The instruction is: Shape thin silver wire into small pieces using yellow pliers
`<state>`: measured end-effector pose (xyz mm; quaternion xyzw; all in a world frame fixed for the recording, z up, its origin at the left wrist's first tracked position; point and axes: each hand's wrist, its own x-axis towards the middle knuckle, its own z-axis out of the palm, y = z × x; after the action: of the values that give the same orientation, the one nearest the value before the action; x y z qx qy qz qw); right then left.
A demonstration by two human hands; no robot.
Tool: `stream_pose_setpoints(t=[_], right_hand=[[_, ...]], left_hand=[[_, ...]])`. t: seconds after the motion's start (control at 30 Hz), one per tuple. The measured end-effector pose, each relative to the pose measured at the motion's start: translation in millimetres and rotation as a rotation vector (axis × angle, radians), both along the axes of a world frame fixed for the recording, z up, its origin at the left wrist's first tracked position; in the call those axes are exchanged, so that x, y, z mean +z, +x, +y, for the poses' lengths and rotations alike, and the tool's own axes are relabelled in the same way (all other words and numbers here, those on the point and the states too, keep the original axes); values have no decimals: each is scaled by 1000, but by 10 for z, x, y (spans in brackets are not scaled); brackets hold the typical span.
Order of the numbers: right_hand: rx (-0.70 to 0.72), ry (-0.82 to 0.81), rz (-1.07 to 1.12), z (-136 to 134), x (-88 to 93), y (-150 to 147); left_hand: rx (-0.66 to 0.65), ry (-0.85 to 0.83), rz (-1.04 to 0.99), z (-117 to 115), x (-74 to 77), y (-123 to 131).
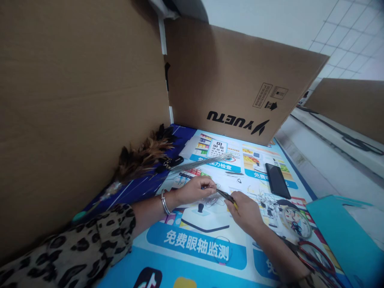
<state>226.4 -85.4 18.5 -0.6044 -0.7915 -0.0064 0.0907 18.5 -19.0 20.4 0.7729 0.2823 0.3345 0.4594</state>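
Note:
My left hand (196,189), with a silver bangle at the wrist, is closed in a pinch over the middle of the table. Thin wire (213,199) loops just below its fingertips, and the pinched end is too small to see clearly. My right hand (246,211) grips a pair of pliers (225,195) with dark jaws and a yellow handle. The plier tips point left and meet the left fingertips. Beyond the hands lies a bundle of straight metal wires (202,161). A tangle of small wire pieces (265,202) sits right of my right hand.
Cardboard panels (234,80) wall off the back and left. Brown feathers (144,150) and a black key fob (175,161) lie at left. On the right are a black phone (277,181), a clear round container (295,222), red-handled scissors (318,256) and a teal bag (345,240).

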Motion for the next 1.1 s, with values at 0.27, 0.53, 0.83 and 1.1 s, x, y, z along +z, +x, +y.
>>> stream_pose_setpoints(t=[0.27, 0.53, 0.83, 1.1], right_hand=[[-7, -7, -4, -8, -4, 10], [-11, -25, 8, -7, -22, 9], [-12, -6, 142, 18, -36, 34], [12, 11, 162, 31, -36, 33]], left_hand=[[0, 11, -9, -6, 2, 1], [-6, 26, -13, -4, -6, -8], [3, 35, -23, 3, -26, 3], [17, 26, -23, -3, -31, 7]])
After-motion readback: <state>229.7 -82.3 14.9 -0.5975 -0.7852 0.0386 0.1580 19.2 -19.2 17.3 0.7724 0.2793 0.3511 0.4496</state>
